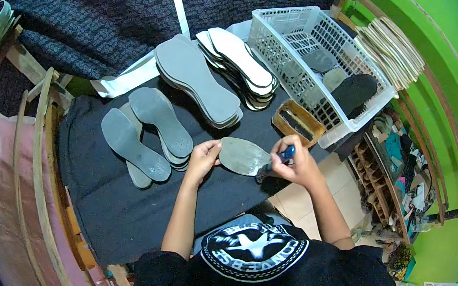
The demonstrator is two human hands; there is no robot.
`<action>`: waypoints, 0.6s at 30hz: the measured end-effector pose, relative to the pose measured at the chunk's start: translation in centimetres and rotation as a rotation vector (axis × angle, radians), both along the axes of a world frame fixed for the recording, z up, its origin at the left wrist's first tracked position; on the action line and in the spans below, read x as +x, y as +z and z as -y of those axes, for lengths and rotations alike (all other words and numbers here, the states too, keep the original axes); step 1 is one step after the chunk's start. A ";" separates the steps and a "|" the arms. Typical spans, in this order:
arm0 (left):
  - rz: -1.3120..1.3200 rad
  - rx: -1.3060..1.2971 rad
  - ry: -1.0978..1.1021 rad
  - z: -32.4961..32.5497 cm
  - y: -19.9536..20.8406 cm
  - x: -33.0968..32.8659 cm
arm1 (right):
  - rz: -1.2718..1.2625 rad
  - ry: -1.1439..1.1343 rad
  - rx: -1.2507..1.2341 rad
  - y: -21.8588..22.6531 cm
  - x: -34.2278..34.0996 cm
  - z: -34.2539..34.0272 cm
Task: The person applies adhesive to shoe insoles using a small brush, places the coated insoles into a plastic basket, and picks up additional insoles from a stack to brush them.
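Observation:
My left hand [202, 161] grips the toe end of a grey-green insole [240, 156] between thumb and fingers, just above the dark cloth. Closed around the blue handle of a brush [288, 153], my right hand [298, 167] presses its dark bristles against the insole's right part. A whitish wet-looking patch shows there, beside the bristles; the insole's far right end is hidden behind the brush and hand. Left of my left hand lie several grey insoles [137, 140], loosely overlapped. Beyond them are a taller stack of grey insoles [196, 83] and a stack of white insoles [240, 60].
A wooden box [299, 130] with dark contents stands just beyond my right hand. Behind it sits a white plastic crate [355, 122] holding a few soles. Pale sheets [391, 51] are piled at the far right. Wooden rails [40, 175] border the left side; a cluttered shelf [378, 184] stands right.

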State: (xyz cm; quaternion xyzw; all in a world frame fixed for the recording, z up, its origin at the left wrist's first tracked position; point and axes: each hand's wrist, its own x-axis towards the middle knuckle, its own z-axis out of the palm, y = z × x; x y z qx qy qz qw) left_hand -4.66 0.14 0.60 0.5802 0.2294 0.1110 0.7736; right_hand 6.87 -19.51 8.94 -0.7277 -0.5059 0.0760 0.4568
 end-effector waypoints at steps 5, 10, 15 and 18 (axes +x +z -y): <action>-0.020 0.019 -0.002 -0.3 -0.4 -0.1 | 0.094 -0.075 0.032 0.0 -0.2 -1.1; -0.031 0.077 -0.035 -0.3 -0.3 0.4 | -0.029 -0.057 0.300 -2.5 -1.3 -3.3; 0.034 0.024 0.050 0.2 -0.1 0.2 | 0.119 -0.077 0.207 -2.8 -0.2 -2.0; -0.009 0.086 0.020 -0.1 -0.5 0.0 | 0.162 -0.125 0.145 -1.2 0.8 -0.5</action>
